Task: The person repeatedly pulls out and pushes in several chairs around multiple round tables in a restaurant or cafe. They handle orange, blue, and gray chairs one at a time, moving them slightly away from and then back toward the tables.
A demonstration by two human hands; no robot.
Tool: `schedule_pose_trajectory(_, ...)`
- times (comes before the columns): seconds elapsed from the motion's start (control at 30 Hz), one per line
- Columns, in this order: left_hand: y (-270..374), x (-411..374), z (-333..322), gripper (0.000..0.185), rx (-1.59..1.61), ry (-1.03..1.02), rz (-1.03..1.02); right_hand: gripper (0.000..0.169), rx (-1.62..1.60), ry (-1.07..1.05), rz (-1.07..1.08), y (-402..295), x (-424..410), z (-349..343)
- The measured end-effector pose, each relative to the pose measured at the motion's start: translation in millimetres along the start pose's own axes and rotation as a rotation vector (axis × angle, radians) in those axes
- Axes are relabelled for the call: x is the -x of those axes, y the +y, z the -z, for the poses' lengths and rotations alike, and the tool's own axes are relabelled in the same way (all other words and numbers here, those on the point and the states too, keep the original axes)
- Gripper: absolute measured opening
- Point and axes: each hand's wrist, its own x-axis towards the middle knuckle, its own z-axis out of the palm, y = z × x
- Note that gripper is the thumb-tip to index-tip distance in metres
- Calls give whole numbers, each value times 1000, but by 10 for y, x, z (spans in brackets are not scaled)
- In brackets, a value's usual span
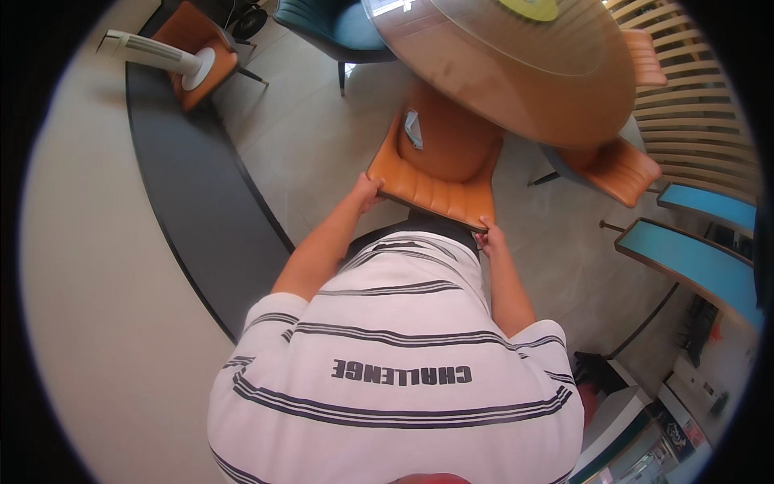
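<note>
Directly before me stands an orange upholstered chair, its ribbed backrest towards me and its seat reaching under the table edge. My left hand grips the left top corner of the backrest. At the right corner, my right hand holds on with the thumb on top and the fingers curled below. A pale blue face mask lies on the left part of the seat. The round table, with a glass turntable on it, overhangs the far end of the chair.
A teal chair stands at the table's far left. Another orange chair is on the right, near a slatted wooden screen and blue-topped stools or panels. Far left, a white tower fan rests on an orange chair.
</note>
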Motion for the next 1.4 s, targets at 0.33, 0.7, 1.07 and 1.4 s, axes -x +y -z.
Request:
schedule_pose_trajectory(0.33, 18, -300, -233, 39, 15, -28, -65, 22, 50, 50, 18, -279, -143, 54)
schedule_pose_trajectory(0.7, 200, -311, -302, 38, 12, -13, -69, 28, -54, -99, 12, -242, -239, 88)
schedule_pose_trajectory(1.07, 341, -295, -392, 34, -15, -4, -33, 28, -74, -27, 165, -292, -232, 32)
schedule_pose_trajectory(1.4, 325, -283, -433, 36, -107, -44, -10, 23, -85, 10, 164, -376, -318, 165)
